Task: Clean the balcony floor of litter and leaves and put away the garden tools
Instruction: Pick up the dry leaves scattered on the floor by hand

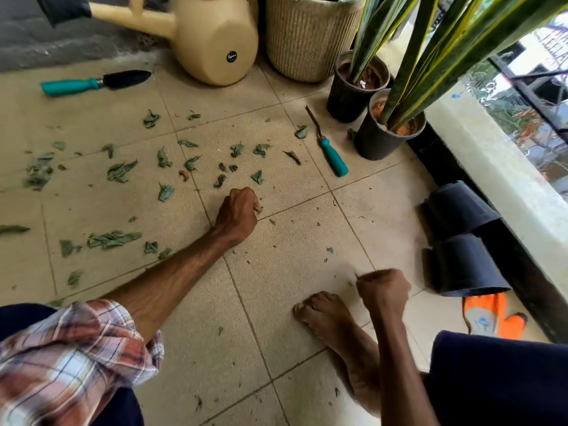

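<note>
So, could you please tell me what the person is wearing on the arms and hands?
The left arm has a plaid sleeve in rust, white and blue checks, rolled up near the elbow, leaving the forearm bare. The right arm shows no sleeve in view. The left hand and right hand are bare: no gloves, watch or rings visible.

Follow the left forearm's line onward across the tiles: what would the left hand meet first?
Probably the teal-handled weeder lying by the black plant pot, about where handle joins shaft. The left hand, fisted round leaf scraps, points up-right; only bare tile lies between, as far as one view shows.
</note>
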